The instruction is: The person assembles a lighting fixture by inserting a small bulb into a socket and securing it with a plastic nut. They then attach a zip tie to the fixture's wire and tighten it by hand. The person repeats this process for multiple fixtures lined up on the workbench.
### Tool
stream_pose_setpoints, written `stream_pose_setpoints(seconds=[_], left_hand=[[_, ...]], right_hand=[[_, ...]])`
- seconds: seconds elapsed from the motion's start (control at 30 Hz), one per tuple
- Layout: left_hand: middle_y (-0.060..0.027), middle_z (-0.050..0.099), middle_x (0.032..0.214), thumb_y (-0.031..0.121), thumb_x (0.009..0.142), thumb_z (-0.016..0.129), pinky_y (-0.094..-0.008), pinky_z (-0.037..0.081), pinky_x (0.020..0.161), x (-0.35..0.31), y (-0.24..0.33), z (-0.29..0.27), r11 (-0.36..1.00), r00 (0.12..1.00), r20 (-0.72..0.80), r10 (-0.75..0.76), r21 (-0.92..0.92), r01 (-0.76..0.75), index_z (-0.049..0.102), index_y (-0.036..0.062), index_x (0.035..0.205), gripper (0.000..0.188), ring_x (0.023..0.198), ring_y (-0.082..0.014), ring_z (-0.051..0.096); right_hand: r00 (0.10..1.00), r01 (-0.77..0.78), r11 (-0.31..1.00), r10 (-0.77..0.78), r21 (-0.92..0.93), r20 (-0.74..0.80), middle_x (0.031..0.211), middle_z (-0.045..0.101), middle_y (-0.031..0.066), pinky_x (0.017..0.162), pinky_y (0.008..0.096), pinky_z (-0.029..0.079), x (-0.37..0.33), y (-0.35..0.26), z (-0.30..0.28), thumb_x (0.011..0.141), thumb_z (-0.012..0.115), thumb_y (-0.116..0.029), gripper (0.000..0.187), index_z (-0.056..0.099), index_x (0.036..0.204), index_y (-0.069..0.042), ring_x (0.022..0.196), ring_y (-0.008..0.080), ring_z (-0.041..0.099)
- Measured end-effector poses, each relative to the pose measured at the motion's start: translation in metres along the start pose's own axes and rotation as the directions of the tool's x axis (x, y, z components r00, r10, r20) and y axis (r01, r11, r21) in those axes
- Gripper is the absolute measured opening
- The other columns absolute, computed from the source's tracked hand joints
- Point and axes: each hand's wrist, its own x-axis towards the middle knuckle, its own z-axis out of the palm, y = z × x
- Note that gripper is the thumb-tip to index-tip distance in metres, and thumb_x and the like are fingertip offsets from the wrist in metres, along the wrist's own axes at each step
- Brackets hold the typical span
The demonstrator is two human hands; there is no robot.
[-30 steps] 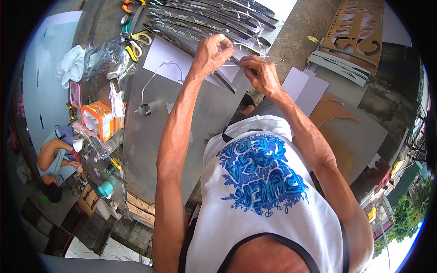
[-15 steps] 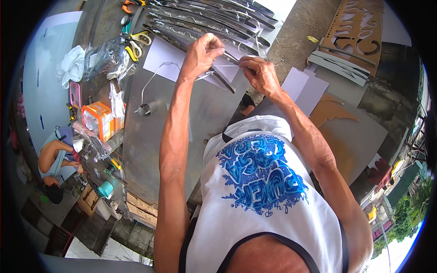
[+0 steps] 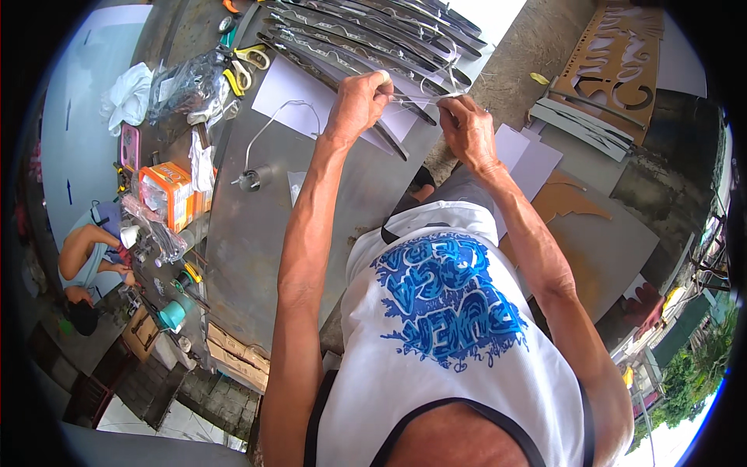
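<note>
Over the near edge of a row of long dark strips (image 3: 373, 35), my left hand (image 3: 359, 109) is closed in a pinch, with a white tip showing at its thumb and finger. A thin pale wire (image 3: 420, 99) runs across from it to my right hand (image 3: 470, 131), whose fingers are also pinched together on it. Pale wiring runs along the strips. Below my hands lie the ends of dark strips and a white sheet (image 3: 284, 100) on the grey metal table (image 3: 257, 233). The exact grip of the fingertips is too small to make out.
Left of my arm are yellow-handled scissors (image 3: 253, 58), a grey cylinder with a cable (image 3: 250, 180), an orange box (image 3: 167, 191) and a teal cup (image 3: 173, 313). Another person (image 3: 85, 257) crouches at far left. Brown cut-out panels (image 3: 615, 62) lie at right.
The view has shifted slightly. My left hand has moved a little right and down in the picture, and my right hand slightly right. The wire stays between them.
</note>
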Motion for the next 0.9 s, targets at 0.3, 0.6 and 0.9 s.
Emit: stream_pose_setpoints(seconds=[0.3,0.6,0.9], left_hand=[[-0.0057,0.075,0.082,-0.001,0.085,0.077,-0.0282,0.057,0.070,0.001,0.011,-0.002,0.967,0.981,-0.019,-0.195,-0.171,0.189,0.069,-0.0002,0.092,0.010,0.078,-0.0121,0.072],[-0.0066,0.076,0.087,-0.001,0.085,0.077,-0.0254,0.057,0.073,0.001,0.003,0.000,0.936,0.969,0.002,-0.247,-0.258,0.239,0.072,0.0001,0.096,0.012,0.081,-0.0119,0.073],[-0.0057,0.077,0.083,0.001,0.083,0.078,-0.0283,0.055,0.069,-0.001,0.010,-0.001,0.965,0.976,0.008,-0.219,-0.146,0.218,0.076,0.0041,0.094,0.011,0.079,-0.0129,0.073]], right_hand=[[0.992,0.078,0.969,-0.099,-0.234,-0.078,0.081,0.062,0.0114,0.057,0.0470,0.053,0.009,-0.002,0.003,0.083,0.067,-0.008,0.005,0.066,0.088,-0.007,0.064,0.0361,0.066],[0.997,0.058,0.978,-0.066,-0.203,-0.034,0.082,0.063,0.0098,0.058,0.0460,0.054,0.007,0.000,0.008,0.085,0.067,-0.010,0.015,0.071,0.100,-0.012,0.067,0.0344,0.067],[0.976,0.184,0.920,-0.130,-0.347,0.173,0.086,0.067,0.0088,0.058,0.0455,0.055,0.023,-0.001,0.020,0.091,0.066,-0.015,0.026,0.074,0.115,-0.020,0.066,0.0329,0.069]])
